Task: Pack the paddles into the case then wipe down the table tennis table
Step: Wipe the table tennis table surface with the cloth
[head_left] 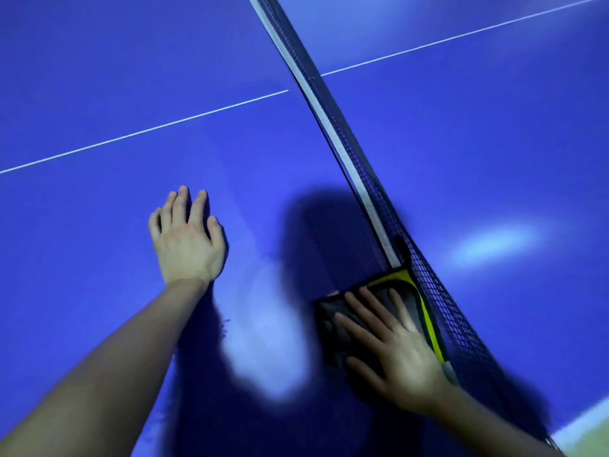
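Blue table mid-wipe: your right hand presses the cloth flat-fingered by the net, lower right. Your left hand rests flat, holding nothing. Sweep outward next.

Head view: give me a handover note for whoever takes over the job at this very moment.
Left hand: open, flat on the table, holding nothing.
Right hand: fingers straight, pressing the cloth on the table beside the net.
Paddles and case: not in view, so packing cannot be confirmed.
Done: wiping is under way on this side of the net.
Left: the rest of the surface, including beyond the net.
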